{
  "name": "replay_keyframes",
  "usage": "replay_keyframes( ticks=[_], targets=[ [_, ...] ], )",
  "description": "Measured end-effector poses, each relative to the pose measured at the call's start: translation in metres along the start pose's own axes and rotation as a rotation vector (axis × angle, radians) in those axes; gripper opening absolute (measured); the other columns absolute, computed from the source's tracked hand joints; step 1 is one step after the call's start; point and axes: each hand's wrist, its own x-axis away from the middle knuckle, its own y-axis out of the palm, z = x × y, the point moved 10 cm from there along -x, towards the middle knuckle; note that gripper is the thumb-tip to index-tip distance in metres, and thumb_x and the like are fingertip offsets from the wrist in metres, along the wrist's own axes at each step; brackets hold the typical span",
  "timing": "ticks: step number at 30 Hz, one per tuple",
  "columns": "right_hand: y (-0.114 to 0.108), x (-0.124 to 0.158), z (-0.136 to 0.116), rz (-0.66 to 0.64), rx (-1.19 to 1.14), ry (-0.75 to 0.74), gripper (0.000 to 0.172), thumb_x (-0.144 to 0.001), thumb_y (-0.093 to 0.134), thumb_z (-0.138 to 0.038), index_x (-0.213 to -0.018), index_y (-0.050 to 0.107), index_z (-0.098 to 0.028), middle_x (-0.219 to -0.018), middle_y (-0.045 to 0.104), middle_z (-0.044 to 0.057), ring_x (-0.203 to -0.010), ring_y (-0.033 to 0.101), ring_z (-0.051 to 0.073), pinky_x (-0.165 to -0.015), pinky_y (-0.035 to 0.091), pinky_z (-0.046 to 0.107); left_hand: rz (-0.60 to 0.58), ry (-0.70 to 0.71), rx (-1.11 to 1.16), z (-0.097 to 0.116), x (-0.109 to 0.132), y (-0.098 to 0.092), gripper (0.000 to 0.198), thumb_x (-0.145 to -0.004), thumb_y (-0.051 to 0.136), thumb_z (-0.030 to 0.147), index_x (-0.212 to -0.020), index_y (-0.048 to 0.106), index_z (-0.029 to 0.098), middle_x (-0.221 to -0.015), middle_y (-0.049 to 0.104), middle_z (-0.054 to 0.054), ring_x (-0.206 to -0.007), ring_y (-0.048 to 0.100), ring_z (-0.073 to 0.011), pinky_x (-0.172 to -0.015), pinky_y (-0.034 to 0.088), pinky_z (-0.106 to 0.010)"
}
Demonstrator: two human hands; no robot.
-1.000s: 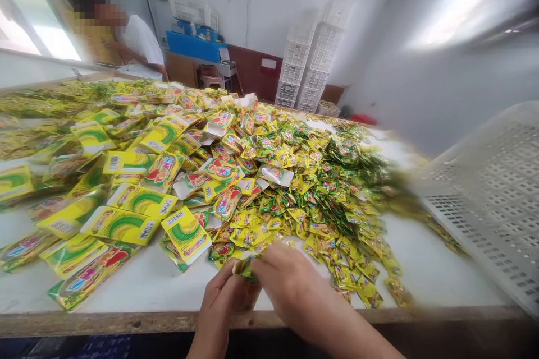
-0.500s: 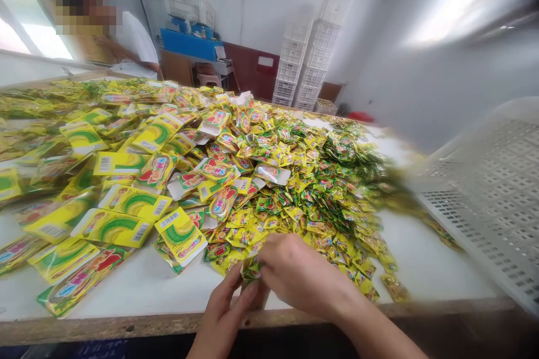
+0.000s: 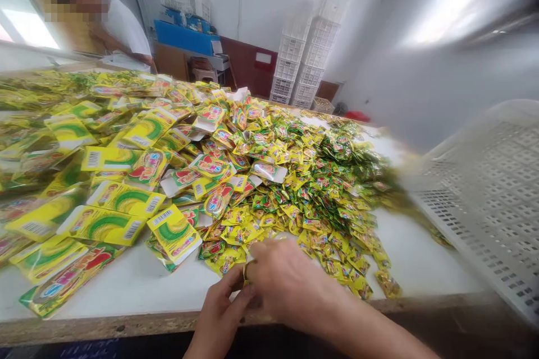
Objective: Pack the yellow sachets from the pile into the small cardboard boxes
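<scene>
My left hand [image 3: 225,305] is closed around a small yellow carton [image 3: 247,272] at the table's front edge, most of it hidden by my fingers. Over its top bends my right hand [image 3: 280,275], fingers curled down and together; what they grip is out of sight. Just beyond my hands spreads a heap of small yellow and green foil packets [image 3: 311,196]. To their left lies a pile of flat yellow and green cartons, the nearest a carton with a barcode [image 3: 174,235]. Some cartons have open white flaps.
A white perforated plastic basket [image 3: 484,202] stands tilted at the right. The white table [image 3: 168,291] has a raw wooden front edge. Across it at the far left is a person in a white top [image 3: 126,28]. Tall stacks of white crates [image 3: 309,61] rise by the back wall.
My right hand has come lower and closer over my left hand, covering the green packets that showed between them. The view has shifted slightly; the piles look unchanged.
</scene>
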Motion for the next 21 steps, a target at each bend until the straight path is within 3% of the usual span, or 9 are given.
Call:
replay_keyframes(
  ticks=[4, 8, 11, 15, 17, 19, 21],
  targets=[
    [-0.009, 0.001, -0.011, 0.024, -0.016, -0.043, 0.005, -0.081, 0.066, -0.018, -0.08, 0.061, -0.017, -0.077, 0.06, 0.005, -0.074, 0.054, 0.02, -0.06, 0.036, 0.029, 0.013, 0.005, 0.032, -0.004, 0.001, -0.002, 0.024, -0.084, 0.062, 0.028, -0.106, 0.07, 0.02, -0.096, 0.071, -0.006, -0.093, 0.061, -0.0253, -0.083, 0.048, -0.031],
    [-0.006, 0.013, 0.026, 0.122, -0.306, 0.161, 0.01, -0.086, 0.062, -0.014, -0.093, 0.059, -0.019, -0.088, 0.062, 0.001, -0.079, 0.056, 0.015, -0.067, 0.039, 0.024, -0.024, -0.013, 0.048, -0.003, 0.001, -0.002, 0.025, -0.087, 0.061, 0.033, -0.107, 0.07, 0.021, -0.099, 0.072, -0.004, -0.096, 0.061, -0.0247, -0.084, 0.048, -0.03],
    [0.008, 0.022, 0.043, 0.207, -0.346, 0.247, 0.014, -0.09, 0.056, -0.01, -0.08, 0.061, -0.019, -0.082, 0.059, 0.001, -0.077, 0.053, 0.014, -0.066, 0.037, 0.024, -0.06, -0.002, 0.014, 0.0, 0.001, 0.001, 0.022, -0.089, 0.06, 0.034, -0.105, 0.07, 0.022, -0.097, 0.072, -0.003, -0.093, 0.062, -0.0234, -0.082, 0.048, -0.027],
    [0.016, 0.026, 0.033, 0.246, -0.325, 0.173, 0.02, -0.089, 0.059, -0.013, -0.069, 0.062, -0.017, -0.081, 0.056, 0.003, -0.081, 0.05, 0.017, -0.068, 0.037, 0.028, -0.066, -0.006, 0.015, 0.0, -0.001, 0.004, 0.026, -0.088, 0.061, 0.034, -0.112, 0.066, 0.026, -0.102, 0.072, -0.002, -0.099, 0.063, -0.024, -0.083, 0.048, -0.027],
    [0.01, 0.029, 0.033, 0.295, -0.349, 0.186, 0.012, -0.089, 0.06, -0.013, -0.083, 0.068, -0.02, -0.093, 0.058, 0.005, -0.091, 0.049, 0.019, -0.077, 0.04, 0.03, -0.075, -0.028, 0.008, -0.001, -0.001, 0.006, 0.028, -0.088, 0.061, 0.035, -0.114, 0.065, 0.026, -0.103, 0.072, -0.002, -0.1, 0.062, -0.0245, -0.082, 0.048, -0.027],
    [0.007, 0.031, 0.035, 0.335, -0.379, 0.21, 0.019, -0.089, 0.06, -0.012, -0.101, 0.069, -0.024, -0.107, 0.057, 0.006, -0.1, 0.047, 0.02, -0.087, 0.041, 0.033, -0.076, -0.049, -0.007, -0.001, -0.001, 0.006, 0.029, -0.088, 0.061, 0.036, -0.115, 0.065, 0.026, -0.102, 0.072, -0.002, -0.099, 0.063, -0.0248, -0.08, 0.05, -0.028],
    [0.013, 0.03, 0.035, 0.337, -0.395, 0.198, 0.018, -0.089, 0.063, -0.016, -0.103, 0.07, -0.025, -0.114, 0.056, 0.006, -0.106, 0.046, 0.022, -0.093, 0.041, 0.037, -0.056, -0.054, -0.03, 0.0, 0.0, 0.004, 0.03, -0.087, 0.063, 0.037, -0.115, 0.066, 0.026, -0.1, 0.072, -0.002, -0.099, 0.063, -0.0252, -0.082, 0.05, -0.029]
  ],
)
